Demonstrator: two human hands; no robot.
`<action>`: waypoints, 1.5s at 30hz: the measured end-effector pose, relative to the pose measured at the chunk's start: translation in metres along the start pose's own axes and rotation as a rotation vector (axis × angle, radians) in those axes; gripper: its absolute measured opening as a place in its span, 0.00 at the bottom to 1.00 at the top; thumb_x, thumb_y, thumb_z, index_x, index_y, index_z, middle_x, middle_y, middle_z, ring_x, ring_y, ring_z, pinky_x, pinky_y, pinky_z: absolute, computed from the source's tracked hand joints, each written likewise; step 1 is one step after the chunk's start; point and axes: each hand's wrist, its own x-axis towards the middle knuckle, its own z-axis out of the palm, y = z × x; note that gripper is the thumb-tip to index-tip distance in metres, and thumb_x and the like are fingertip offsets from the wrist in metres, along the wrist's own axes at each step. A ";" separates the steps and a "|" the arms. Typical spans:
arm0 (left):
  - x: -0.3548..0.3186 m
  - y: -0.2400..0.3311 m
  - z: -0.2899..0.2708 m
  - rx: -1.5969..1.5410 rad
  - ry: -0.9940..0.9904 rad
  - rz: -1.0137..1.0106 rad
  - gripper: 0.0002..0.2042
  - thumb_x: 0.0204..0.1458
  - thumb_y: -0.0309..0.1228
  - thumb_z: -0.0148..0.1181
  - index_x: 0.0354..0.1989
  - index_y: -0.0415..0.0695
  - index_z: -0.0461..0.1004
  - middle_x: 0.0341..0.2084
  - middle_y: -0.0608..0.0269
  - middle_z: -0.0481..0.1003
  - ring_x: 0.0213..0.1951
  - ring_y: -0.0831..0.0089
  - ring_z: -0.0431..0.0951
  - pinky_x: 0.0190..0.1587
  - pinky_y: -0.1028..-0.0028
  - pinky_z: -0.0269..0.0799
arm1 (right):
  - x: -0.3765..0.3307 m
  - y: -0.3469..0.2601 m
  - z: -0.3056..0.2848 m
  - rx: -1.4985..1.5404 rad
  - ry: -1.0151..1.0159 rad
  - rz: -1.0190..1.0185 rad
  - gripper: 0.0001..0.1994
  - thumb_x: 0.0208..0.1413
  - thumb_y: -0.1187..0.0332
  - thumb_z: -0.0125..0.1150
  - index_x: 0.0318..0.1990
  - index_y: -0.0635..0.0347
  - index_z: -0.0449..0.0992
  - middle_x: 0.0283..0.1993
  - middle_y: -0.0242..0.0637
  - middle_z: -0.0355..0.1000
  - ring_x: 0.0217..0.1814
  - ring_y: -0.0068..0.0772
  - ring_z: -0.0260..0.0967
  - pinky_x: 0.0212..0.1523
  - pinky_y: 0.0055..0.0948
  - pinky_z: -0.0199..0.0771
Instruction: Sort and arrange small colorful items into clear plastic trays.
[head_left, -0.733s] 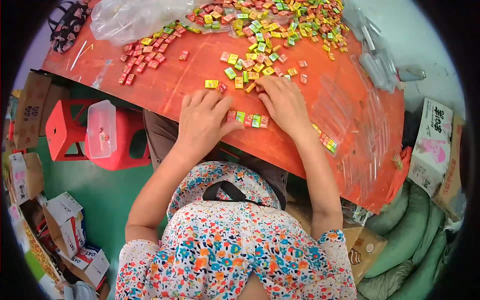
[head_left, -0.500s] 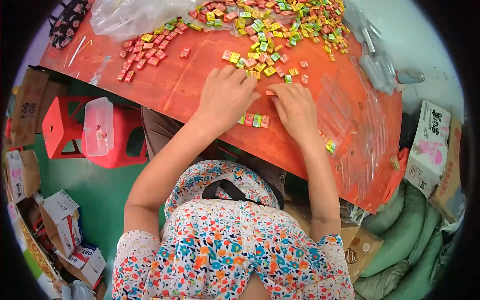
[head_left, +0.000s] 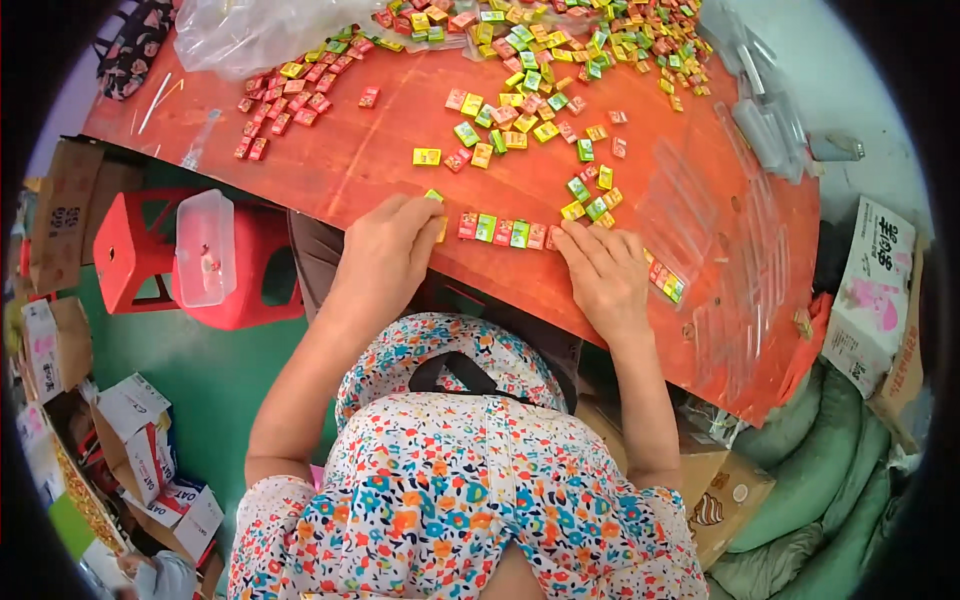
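Note:
A short row of small candy-sized boxes (head_left: 503, 232), red and green by turns, lies near the table's front edge. Left of this row, my left hand (head_left: 385, 250) is closed with its fingertips around a small yellow box (head_left: 441, 230); a yellow-green box (head_left: 433, 196) shows beside its fingers. My right hand (head_left: 610, 280) bends over the row's right end, its fingertips closed on a small red box (head_left: 553, 238). Several loose yellow and green boxes (head_left: 597, 208) lie just beyond it. Another short row (head_left: 664, 279) sits to its right, partly hidden by the hand.
Piles of small boxes (head_left: 640, 45) cover the far side of the red table (head_left: 330, 170), beside a clear plastic bag (head_left: 240, 40). Clear plastic sleeves (head_left: 740, 300) lie at the right. A lidless clear tub (head_left: 205, 250) rests on red stools (head_left: 130, 255); cartons (head_left: 870, 290) stand around.
My hands have moved apart and nearer to me, to either end of the row. Loose boxes from the pile's near edge now lie closer. The row shows a further red box at each end.

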 end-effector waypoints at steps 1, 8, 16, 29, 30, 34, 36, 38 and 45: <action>-0.007 -0.001 -0.001 -0.019 0.015 -0.036 0.07 0.55 0.24 0.61 0.41 0.37 0.77 0.28 0.52 0.74 0.31 0.53 0.77 0.34 0.62 0.73 | -0.001 0.000 0.002 0.004 0.003 0.002 0.14 0.46 0.76 0.66 0.43 0.60 0.80 0.45 0.35 0.77 0.42 0.35 0.74 0.43 0.36 0.71; -0.012 -0.001 0.001 -0.027 -0.025 -0.136 0.05 0.55 0.23 0.60 0.38 0.35 0.78 0.27 0.50 0.74 0.29 0.55 0.77 0.33 0.64 0.72 | -0.009 -0.019 0.002 0.256 0.026 0.246 0.17 0.48 0.76 0.67 0.48 0.64 0.78 0.47 0.42 0.76 0.47 0.42 0.74 0.44 0.37 0.77; -0.006 -0.014 0.004 -0.111 -0.115 -0.101 0.13 0.52 0.26 0.66 0.46 0.36 0.78 0.31 0.55 0.73 0.29 0.70 0.78 0.31 0.72 0.73 | -0.002 -0.021 0.001 0.292 -0.087 0.359 0.18 0.51 0.75 0.67 0.51 0.64 0.75 0.52 0.45 0.71 0.51 0.48 0.73 0.49 0.40 0.77; 0.001 -0.006 0.011 0.053 -0.225 0.115 0.21 0.46 0.33 0.70 0.50 0.44 0.76 0.41 0.55 0.71 0.39 0.54 0.79 0.39 0.59 0.76 | 0.017 -0.019 0.006 0.345 -0.103 0.315 0.19 0.48 0.69 0.68 0.50 0.61 0.76 0.49 0.42 0.70 0.52 0.45 0.70 0.51 0.39 0.74; 0.000 -0.005 0.010 0.040 -0.214 0.082 0.20 0.46 0.33 0.69 0.49 0.44 0.77 0.40 0.55 0.71 0.38 0.54 0.79 0.38 0.59 0.76 | 0.017 -0.019 0.009 0.323 -0.108 0.305 0.19 0.48 0.68 0.68 0.49 0.60 0.76 0.47 0.41 0.71 0.50 0.44 0.69 0.50 0.40 0.74; 0.002 -0.002 0.011 0.020 -0.232 0.001 0.16 0.47 0.30 0.69 0.46 0.43 0.79 0.37 0.55 0.72 0.35 0.57 0.79 0.36 0.62 0.76 | 0.016 -0.024 0.017 0.331 -0.057 0.326 0.16 0.50 0.68 0.68 0.47 0.59 0.77 0.46 0.39 0.71 0.47 0.44 0.71 0.46 0.40 0.74; 0.004 0.004 0.015 -0.025 -0.233 0.032 0.16 0.47 0.29 0.70 0.46 0.43 0.80 0.36 0.56 0.72 0.34 0.61 0.79 0.36 0.64 0.76 | 0.009 -0.022 0.014 0.357 -0.008 0.318 0.16 0.49 0.69 0.69 0.47 0.60 0.77 0.45 0.40 0.71 0.46 0.45 0.70 0.46 0.40 0.74; 0.009 0.009 0.022 -0.051 -0.230 0.075 0.16 0.47 0.28 0.70 0.46 0.41 0.79 0.35 0.58 0.71 0.33 0.64 0.78 0.35 0.65 0.76 | 0.001 -0.016 0.003 0.309 0.033 0.340 0.16 0.49 0.69 0.69 0.47 0.60 0.77 0.45 0.40 0.71 0.46 0.45 0.70 0.46 0.40 0.73; 0.077 0.056 0.099 -0.172 -0.233 0.369 0.11 0.48 0.31 0.69 0.40 0.43 0.79 0.35 0.57 0.71 0.35 0.59 0.79 0.36 0.62 0.77 | -0.040 0.040 -0.047 0.070 0.056 0.492 0.16 0.49 0.70 0.68 0.46 0.60 0.76 0.44 0.39 0.71 0.47 0.44 0.70 0.46 0.40 0.73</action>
